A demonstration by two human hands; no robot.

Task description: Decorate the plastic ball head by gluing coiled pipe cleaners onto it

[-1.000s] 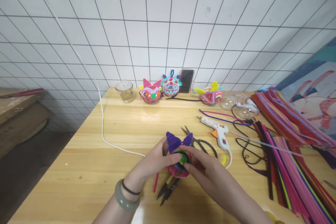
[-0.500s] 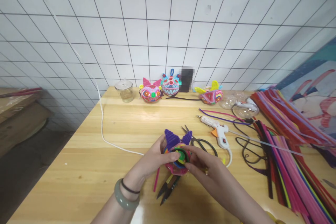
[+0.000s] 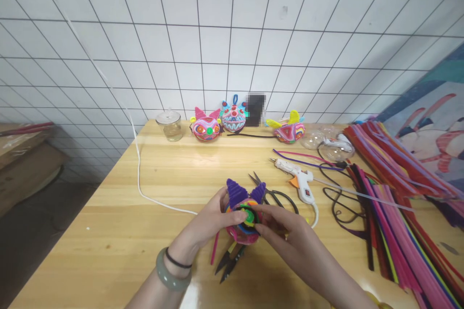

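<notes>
Between my hands is a round animal-head ornament covered in coloured pipe cleaners, with two pointed purple ears. My left hand grips its left side, the thumb pressed against a coiled green piece on its front. The fingers of my right hand pinch at a dark strand around that coil, on the ornament's right side. Pointed snips lie below the ornament, beside a short pink stick. Black-handled scissors lie behind my right hand, partly covered.
A white glue gun lies at the right with its cord. Pipe cleaners are heaped along the right side. Finished ornaments, a lidded glass cup and clear plastic balls stand near the wall. A white cable crosses the table's left.
The view has shifted slightly, so the table things sit a little further left. Both hands keep their hold, and the ornament's front is turned a touch.
</notes>
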